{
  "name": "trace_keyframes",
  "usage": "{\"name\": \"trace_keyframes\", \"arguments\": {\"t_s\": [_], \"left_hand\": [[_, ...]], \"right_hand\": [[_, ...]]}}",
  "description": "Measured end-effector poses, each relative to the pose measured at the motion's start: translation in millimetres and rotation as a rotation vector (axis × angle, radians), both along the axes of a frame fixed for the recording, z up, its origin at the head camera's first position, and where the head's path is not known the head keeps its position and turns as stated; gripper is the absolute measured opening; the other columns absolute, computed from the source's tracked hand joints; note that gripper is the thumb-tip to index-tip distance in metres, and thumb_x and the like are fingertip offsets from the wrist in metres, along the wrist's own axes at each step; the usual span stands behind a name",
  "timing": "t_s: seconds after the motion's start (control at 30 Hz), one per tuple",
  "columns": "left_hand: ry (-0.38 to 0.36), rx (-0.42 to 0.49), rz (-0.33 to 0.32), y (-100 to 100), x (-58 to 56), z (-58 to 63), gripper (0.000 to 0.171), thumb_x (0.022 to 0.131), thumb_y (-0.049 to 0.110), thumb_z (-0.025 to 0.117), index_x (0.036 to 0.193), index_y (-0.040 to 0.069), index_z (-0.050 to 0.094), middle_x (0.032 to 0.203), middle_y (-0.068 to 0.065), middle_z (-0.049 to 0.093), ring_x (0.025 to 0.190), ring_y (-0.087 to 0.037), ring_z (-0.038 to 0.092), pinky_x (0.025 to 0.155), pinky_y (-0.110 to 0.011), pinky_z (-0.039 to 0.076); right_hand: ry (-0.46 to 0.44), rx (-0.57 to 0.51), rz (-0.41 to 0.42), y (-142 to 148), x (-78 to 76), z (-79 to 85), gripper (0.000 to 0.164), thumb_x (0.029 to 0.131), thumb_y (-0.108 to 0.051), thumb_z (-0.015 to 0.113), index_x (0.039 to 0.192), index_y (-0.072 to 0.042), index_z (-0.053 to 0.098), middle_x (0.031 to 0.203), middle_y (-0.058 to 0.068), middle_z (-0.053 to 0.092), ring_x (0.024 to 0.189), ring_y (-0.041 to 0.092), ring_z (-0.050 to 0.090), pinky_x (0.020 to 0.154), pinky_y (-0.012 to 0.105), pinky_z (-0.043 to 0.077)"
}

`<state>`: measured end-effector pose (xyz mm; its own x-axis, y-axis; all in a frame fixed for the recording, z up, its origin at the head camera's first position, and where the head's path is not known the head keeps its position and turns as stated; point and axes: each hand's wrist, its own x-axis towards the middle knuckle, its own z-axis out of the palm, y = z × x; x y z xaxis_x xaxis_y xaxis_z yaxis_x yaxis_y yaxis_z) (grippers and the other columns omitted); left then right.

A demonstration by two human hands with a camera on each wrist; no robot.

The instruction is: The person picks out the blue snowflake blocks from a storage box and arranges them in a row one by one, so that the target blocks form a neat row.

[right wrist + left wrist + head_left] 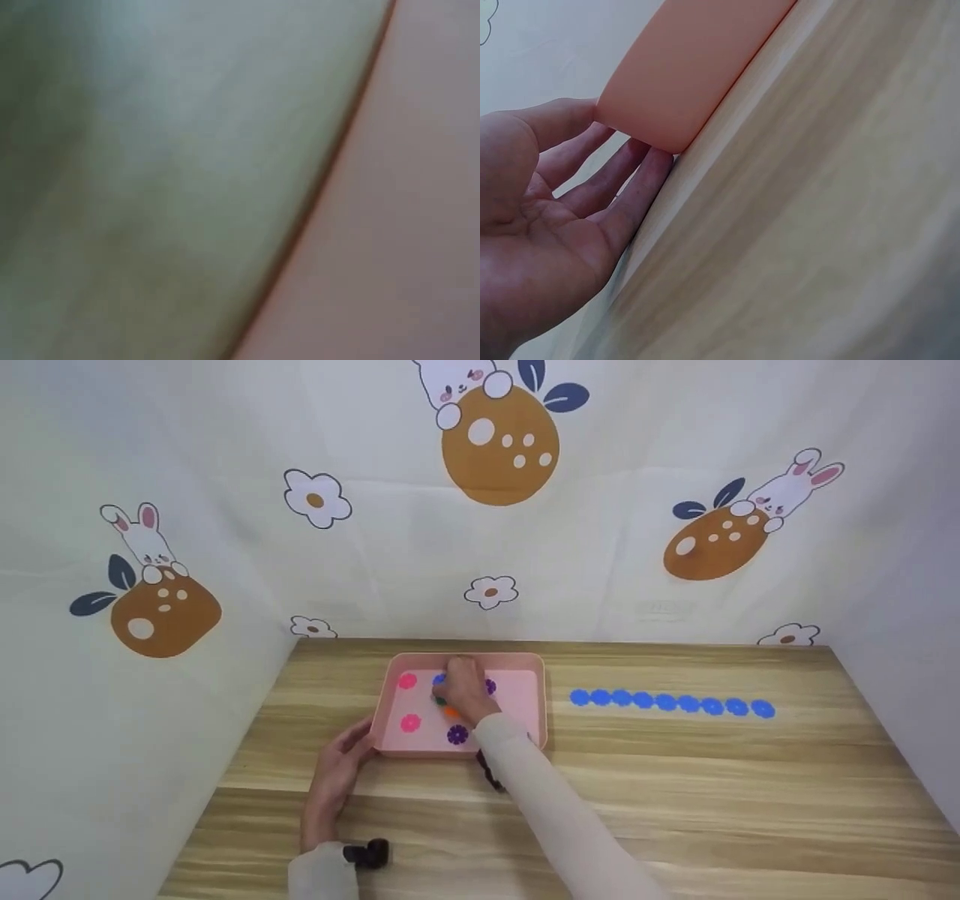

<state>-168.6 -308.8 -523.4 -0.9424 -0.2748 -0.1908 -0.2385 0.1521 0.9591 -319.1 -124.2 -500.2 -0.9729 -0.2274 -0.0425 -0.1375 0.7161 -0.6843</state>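
A shallow pink tray (536, 705) stands toward the back of the table, with flower-shaped plastic discs lying in it. My left hand (340, 765) holds its front left corner; in the left wrist view the thumb (566, 120) meets the rim while the fingers lie against the outer wall. Inside the tray my right hand (463, 686) reaches down, fingers bent, among a blue disc (439, 679), a green disc (440, 701) and an orange disc (451, 711). Whether its fingertips pinch a disc is hidden. The right wrist view shows only blurred tray wall and table.
Pink discs (410, 724) lie on the tray's left side, a purple disc (457, 734) near its front wall. Right of the tray, several blue discs form a row (667, 702) on the wooden table (675, 795). A printed cloth (375, 562) hangs behind.
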Motion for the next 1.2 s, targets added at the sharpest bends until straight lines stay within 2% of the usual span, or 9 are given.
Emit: {"name": "trace_keyframes", "arguments": {"t_s": [0.07,0.17,0.3,0.4,0.53,0.67,0.9,1.0,1.2], "left_hand": [[0.018,0.018,0.0,0,-0.5,0.3,0.044,0.102,0.018,0.058,0.144,0.007,0.053,0.151,-0.016,0.05,0.139,-0.028,0.05,0.114,-0.035,0.048],[0.031,0.025,-0.001,0,-1.1,0.1,0.043,0.102,0.014,0.057,0.144,0.005,0.053,0.151,-0.017,0.051,0.138,-0.029,0.05,0.11,-0.031,0.051],[-0.007,-0.021,-0.004,0,-0.8,0.8,0.043,0.103,0.021,0.057,0.144,0.009,0.053,0.152,-0.014,0.05,0.139,-0.028,0.05,0.115,-0.036,0.047],[-0.026,-0.027,-0.013,0,-1.2,1.3,0.044,0.103,0.024,0.057,0.145,0.012,0.052,0.153,-0.013,0.049,0.141,-0.028,0.048,0.119,-0.041,0.043],[-0.03,-0.019,-0.02,0,-1.4,2.1,0.044,0.103,0.025,0.056,0.145,0.013,0.052,0.154,-0.011,0.048,0.143,-0.027,0.046,0.12,-0.041,0.041],[-0.026,-0.018,-0.026,0,-0.6,3.2,0.044,0.104,0.024,0.055,0.146,0.011,0.051,0.155,-0.012,0.046,0.144,-0.027,0.045,0.121,-0.042,0.04],[-0.042,-0.029,-0.032,-1,-0.4,4.1,0.045,0.104,0.027,0.056,0.147,0.013,0.051,0.156,-0.011,0.045,0.144,-0.026,0.043,0.122,-0.042,0.038],[-0.036,-0.031,-0.037,-1,-0.7,4.0,0.045,0.104,0.025,0.055,0.147,0.012,0.05,0.156,-0.012,0.046,0.144,-0.026,0.044,0.121,-0.041,0.039],[-0.029,-0.035,-0.037,-1,-0.2,3.4,0.046,0.104,0.022,0.055,0.148,0.01,0.049,0.155,-0.013,0.047,0.141,-0.025,0.048,0.113,-0.03,0.047]], "right_hand": [[0.017,-0.02,0.0,4,-1.2,1.2,0.04,0.086,-0.014,0.079,0.121,-0.008,0.061,0.096,0.003,0.06,0.083,0.017,0.06,0.06,0.018,0.054],[0.022,-0.037,0.007,9,-3.0,3.7,0.034,0.087,-0.015,0.077,0.117,-0.008,0.062,0.093,0.003,0.061,0.08,0.017,0.062,0.061,0.018,0.056],[0.034,-0.027,0.049,14,-4.5,10.0,0.02,0.089,-0.017,0.075,0.104,-0.005,0.068,0.085,0.004,0.062,0.074,0.016,0.062,0.06,0.017,0.057],[0.061,-0.022,0.075,20,-3.7,15.4,0.022,0.089,-0.017,0.075,0.106,-0.004,0.07,0.087,0.005,0.064,0.076,0.017,0.062,0.063,0.019,0.058],[0.097,-0.001,0.09,29,-0.1,18.8,0.033,0.089,-0.019,0.076,0.117,-0.004,0.069,0.103,0.008,0.068,0.092,0.02,0.061,0.084,0.026,0.062],[0.12,0.025,0.102,41,3.9,19.4,0.044,0.088,-0.024,0.079,0.124,-0.003,0.065,0.116,0.01,0.069,0.103,0.023,0.06,0.1,0.034,0.058],[0.028,-0.011,0.075,71,6.4,29.3,0.048,0.088,-0.023,0.078,0.13,-0.005,0.062,0.122,0.009,0.066,0.107,0.023,0.059,0.101,0.036,0.058],[0.093,0.001,0.08,86,5.6,33.1,0.046,0.087,-0.022,0.079,0.127,-0.003,0.065,0.12,0.011,0.07,0.107,0.025,0.063,0.099,0.037,0.059],[0.227,0.005,0.1,121,5.9,37.6,0.043,0.084,-0.015,0.08,0.12,0.004,0.067,0.112,0.017,0.071,0.102,0.028,0.065,0.092,0.037,0.061]]}}
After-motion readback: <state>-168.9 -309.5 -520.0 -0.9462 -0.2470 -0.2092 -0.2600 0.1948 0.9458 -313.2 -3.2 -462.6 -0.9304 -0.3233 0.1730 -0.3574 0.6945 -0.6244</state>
